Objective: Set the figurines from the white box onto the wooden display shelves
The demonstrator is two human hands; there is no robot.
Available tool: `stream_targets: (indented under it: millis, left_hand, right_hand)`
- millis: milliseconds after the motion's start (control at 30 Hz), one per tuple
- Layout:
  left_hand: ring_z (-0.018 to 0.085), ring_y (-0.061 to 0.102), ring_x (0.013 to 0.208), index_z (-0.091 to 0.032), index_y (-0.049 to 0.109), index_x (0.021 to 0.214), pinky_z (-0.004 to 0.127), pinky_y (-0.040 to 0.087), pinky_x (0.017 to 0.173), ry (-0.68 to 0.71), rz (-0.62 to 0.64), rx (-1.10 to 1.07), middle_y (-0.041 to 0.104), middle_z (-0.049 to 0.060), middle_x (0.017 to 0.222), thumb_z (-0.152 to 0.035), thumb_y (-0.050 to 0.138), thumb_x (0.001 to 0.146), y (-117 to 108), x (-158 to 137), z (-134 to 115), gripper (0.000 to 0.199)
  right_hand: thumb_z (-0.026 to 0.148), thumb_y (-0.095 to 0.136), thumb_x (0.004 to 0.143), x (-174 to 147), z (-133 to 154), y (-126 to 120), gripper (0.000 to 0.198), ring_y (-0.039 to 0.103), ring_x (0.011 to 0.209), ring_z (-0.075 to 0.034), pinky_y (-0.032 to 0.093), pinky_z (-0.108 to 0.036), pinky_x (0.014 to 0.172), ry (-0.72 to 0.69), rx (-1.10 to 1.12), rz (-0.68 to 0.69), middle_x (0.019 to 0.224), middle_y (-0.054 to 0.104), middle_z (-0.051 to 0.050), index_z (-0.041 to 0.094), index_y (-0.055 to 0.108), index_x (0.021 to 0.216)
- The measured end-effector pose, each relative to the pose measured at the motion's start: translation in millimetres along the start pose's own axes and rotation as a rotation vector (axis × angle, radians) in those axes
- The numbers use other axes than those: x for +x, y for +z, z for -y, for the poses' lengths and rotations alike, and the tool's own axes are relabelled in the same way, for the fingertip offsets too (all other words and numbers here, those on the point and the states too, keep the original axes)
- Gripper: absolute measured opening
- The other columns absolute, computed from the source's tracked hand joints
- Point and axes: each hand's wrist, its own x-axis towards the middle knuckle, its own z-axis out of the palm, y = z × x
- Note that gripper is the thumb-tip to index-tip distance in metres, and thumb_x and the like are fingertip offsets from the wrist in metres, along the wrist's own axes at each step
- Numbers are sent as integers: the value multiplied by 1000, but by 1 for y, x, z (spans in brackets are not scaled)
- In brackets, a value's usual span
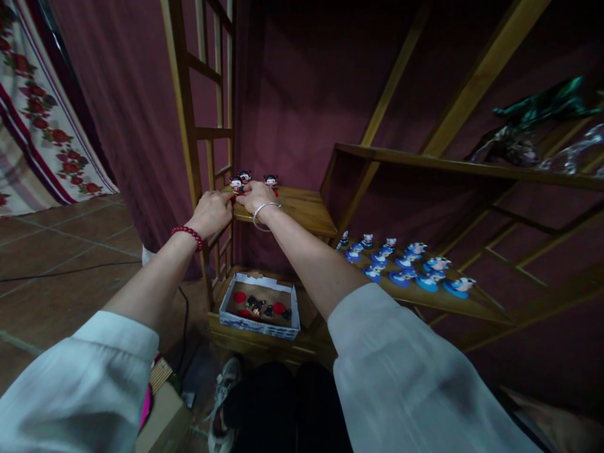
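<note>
figurine [236,183] between left hand [214,212], right hand [255,197], seemingly touching

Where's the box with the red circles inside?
In the head view, the box sits left of centre, on the lower shelf, below the right hand.

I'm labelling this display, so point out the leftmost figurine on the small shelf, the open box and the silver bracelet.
Leftmost figurine [236,183]: head camera view, on its head.
Open box [259,328]: head camera view, on its front wall.
Silver bracelet [255,216]: head camera view, on its band.
</note>
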Motion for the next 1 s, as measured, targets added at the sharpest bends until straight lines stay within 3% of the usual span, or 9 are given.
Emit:
stream_targets:
  millis: [1000]
  left_hand:
    - [20, 56, 95, -12, 59, 101, 30, 39, 87, -69, -12, 32, 63, 11, 100, -17, 31, 76, -1, -3, -6, 37]
  right_hand:
    - [37, 61, 67, 0, 0, 1, 31, 58, 85, -15, 43, -25, 74, 1, 3, -6, 92, 64, 0, 24, 58, 95]
